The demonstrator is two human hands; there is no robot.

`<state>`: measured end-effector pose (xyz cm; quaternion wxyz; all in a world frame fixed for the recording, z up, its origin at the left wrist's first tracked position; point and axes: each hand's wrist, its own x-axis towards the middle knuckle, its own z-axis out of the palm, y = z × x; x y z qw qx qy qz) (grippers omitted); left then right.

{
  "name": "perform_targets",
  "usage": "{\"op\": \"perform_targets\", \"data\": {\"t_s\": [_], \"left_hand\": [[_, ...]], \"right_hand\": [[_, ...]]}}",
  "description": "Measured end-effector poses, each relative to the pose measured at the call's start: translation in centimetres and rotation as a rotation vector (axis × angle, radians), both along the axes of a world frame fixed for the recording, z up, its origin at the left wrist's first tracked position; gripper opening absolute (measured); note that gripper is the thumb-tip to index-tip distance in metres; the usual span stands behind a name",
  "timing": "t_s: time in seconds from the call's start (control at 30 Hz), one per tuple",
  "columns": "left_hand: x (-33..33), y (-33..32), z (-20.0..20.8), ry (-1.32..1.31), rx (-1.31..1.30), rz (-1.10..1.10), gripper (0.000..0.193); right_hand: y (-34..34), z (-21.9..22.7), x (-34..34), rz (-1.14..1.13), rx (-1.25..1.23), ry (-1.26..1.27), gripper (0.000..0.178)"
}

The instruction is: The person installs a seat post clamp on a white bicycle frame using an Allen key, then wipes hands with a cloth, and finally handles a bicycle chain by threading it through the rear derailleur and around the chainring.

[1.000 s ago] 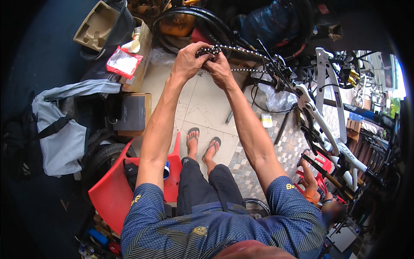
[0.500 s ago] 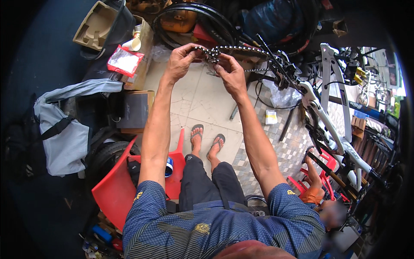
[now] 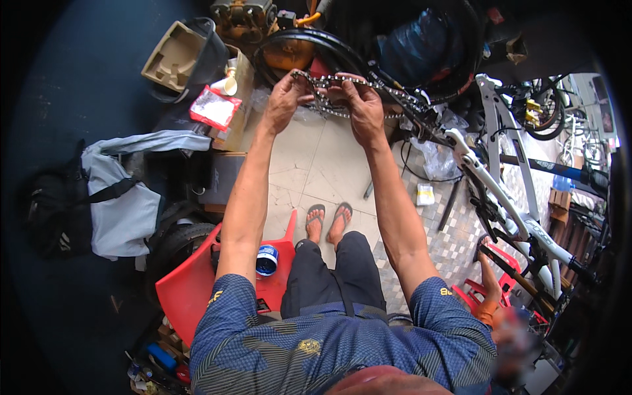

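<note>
A silver bicycle chain [image 3: 327,81] stretches between my hands in front of me, at the top middle of the view. My left hand [image 3: 284,103] pinches its left end between thumb and fingers. A hand's width to the right, my right hand [image 3: 366,113] has thumb and fingers closed on the upper run. A lower strand sags beneath, partly hidden behind the right hand. From there the chain continues right toward the rear of a white bicycle frame [image 3: 505,196]. Which links lie inside my fingers cannot be made out.
Left stands a red plastic chair [image 3: 191,282] with a blue tub [image 3: 266,260] on it. A red-and-white packet [image 3: 215,107] lies near a black bin [image 3: 201,59]. Black tyres [image 3: 309,36] rest beyond my hands. Another person [image 3: 488,289] sits low at the right.
My right hand has shifted right along the chain, farther from the left hand, which still pinches the end. A lower strand now shows hanging between them. The whole view has shifted slightly.
</note>
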<state>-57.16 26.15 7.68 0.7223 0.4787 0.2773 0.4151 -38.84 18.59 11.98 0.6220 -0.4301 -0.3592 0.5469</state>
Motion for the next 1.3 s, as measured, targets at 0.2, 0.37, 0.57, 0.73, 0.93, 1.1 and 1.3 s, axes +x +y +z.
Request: {"op": "perform_targets", "data": {"t_s": [0.2, 0.37, 0.57, 0.73, 0.93, 1.1, 1.3], "left_hand": [[-0.6, 1.7, 5.1, 0.191, 0.043, -0.094, 0.043], [-0.6, 5.1, 10.4, 0.479, 0.290, -0.254, 0.046], [-0.7, 7.5, 15.8, 0.650, 0.472, -0.325, 0.046], [0.6, 8.3, 17.6, 0.606, 0.599, -0.380, 0.027], [-1.3, 9.0, 17.2, 0.442, 0.235, -0.589, 0.021], [-4.1, 10.1, 15.3, 0.374, -0.016, -0.893, 0.041], [-5.0, 10.7, 12.5, 0.636, 0.149, -1.097, 0.041]], "right_hand": [[0.9, 2.8, -1.5, -0.117, -0.044, 0.137, 0.031], [-0.4, 4.6, -2.3, -0.079, -0.229, -0.165, 0.036], [-4.6, 15.4, -2.8, 0.152, -0.028, -0.499, 0.036], [1.0, 18.2, -2.1, -0.342, 0.148, -0.949, 0.049], [3.1, 17.2, -3.9, -0.279, -0.047, -1.018, 0.013], [0.4, 14.4, -5.6, -0.583, -0.157, -0.859, 0.013], [-4.2, 10.3, -7.1, -0.733, -0.368, -0.814, 0.018]]}}
